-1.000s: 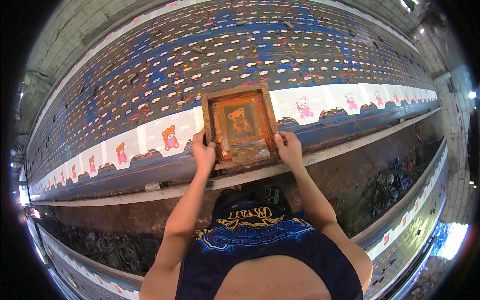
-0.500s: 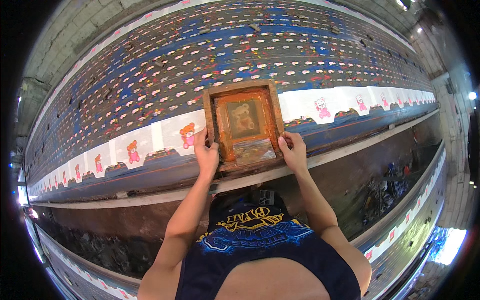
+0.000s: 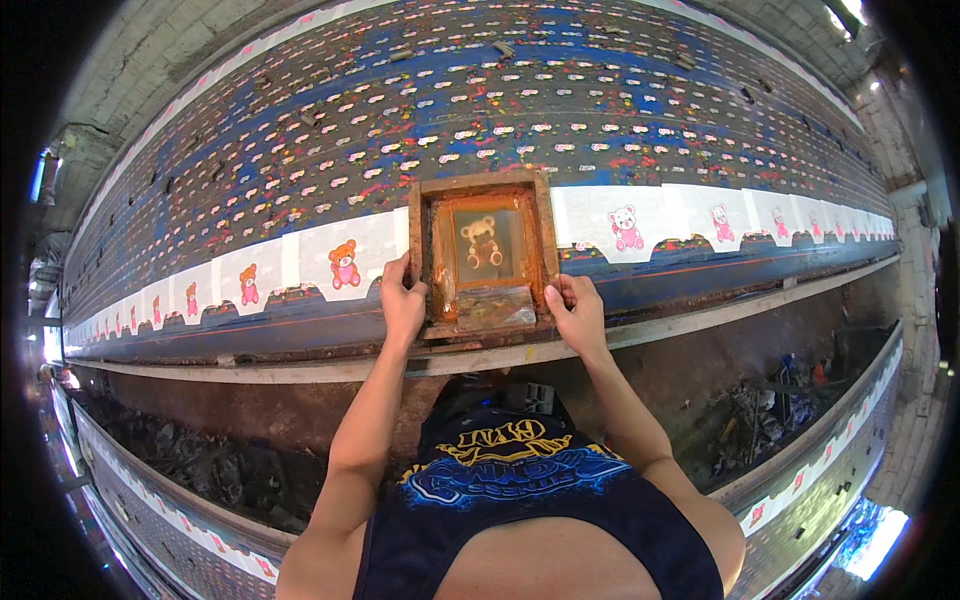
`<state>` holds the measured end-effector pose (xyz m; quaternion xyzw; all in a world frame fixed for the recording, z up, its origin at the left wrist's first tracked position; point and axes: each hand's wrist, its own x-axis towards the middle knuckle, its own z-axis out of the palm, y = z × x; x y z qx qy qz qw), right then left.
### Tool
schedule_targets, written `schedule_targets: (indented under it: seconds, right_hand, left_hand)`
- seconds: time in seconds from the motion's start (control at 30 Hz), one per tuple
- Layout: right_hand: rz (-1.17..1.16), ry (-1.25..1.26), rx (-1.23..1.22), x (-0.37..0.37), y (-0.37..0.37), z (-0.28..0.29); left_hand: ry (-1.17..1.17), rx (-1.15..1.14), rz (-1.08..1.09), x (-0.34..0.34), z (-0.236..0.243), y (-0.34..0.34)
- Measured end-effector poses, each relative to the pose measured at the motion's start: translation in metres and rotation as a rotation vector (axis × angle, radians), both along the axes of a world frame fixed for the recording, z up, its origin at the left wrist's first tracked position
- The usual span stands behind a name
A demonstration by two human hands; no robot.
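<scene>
A weathered wooden screen frame point(image 3: 543, 225), stained orange inside, lies across the strip of white sheets in front of me. Its mesh panel point(image 3: 483, 240) shows a pale teddy bear shape, with a clear plastic piece along the lower part. My left hand point(image 3: 402, 300) grips the frame's left side near the lower corner; my right hand point(image 3: 576, 312) grips the right side, thumb against the wood. White sheets point(image 3: 340, 230) printed with orange-and-pink bears run left of the frame; those to the right point(image 3: 665, 210) show white-and-pink bears. What lies under the frame is hidden.
The long dark printing table point(image 3: 480, 100), speckled with paint and small white marks, carries scattered small dark blocks. A pale rail point(image 3: 250, 372) borders its near edge. Below is a floor gap with dark debris point(image 3: 770, 400); another table point(image 3: 800, 470) with white sheets runs behind me.
Both hands keep their grip on the frame, which has shifted slightly relative to the printed sheets. The camera's view has also moved a little, and the bear shape in the mesh looks paler.
</scene>
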<state>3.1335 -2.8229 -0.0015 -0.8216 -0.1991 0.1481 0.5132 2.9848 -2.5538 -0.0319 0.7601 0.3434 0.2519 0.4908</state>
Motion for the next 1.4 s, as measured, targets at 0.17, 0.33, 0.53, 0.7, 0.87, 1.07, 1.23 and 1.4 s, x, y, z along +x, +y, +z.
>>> schedule_targets:
  seconds: [0.17, 0.33, 0.53, 0.7, 0.87, 1.07, 1.23, 1.4]
  right_hand:
    - [0.146, -0.559, -0.077, -0.018, 0.008, 0.030]
    - [0.659, -0.643, -0.172, -0.034, 0.027, 0.053]
    - [0.540, -0.704, -0.251, -0.020, 0.059, 0.044]
    - [0.546, -0.650, -0.230, -0.018, 0.057, 0.046]
    - [0.533, -0.828, -0.147, -0.026, 0.055, 0.034]
    - [0.421, -0.952, -0.161, 0.035, 0.115, 0.017]
    - [0.451, -0.757, -0.196, 0.082, 0.150, 0.035]
    - [0.436, -0.780, -0.210, 0.086, 0.154, 0.034]
  left_hand:
    - [0.009, 0.019, 0.012, -0.003, -0.004, 0.001]
    - [0.026, -0.012, -0.012, 0.000, 0.007, 0.001]
    - [0.055, 0.054, -0.049, 0.000, 0.004, 0.003]
    - [0.045, 0.030, -0.052, -0.002, 0.005, 0.003]
    - [0.061, 0.066, -0.055, 0.000, 0.013, 0.001]
    - [0.042, 0.033, -0.046, -0.002, 0.010, 0.000]
    - [0.044, 0.033, -0.049, -0.002, 0.004, 0.002]
    - [0.039, 0.037, -0.064, -0.001, 0.011, 0.001]
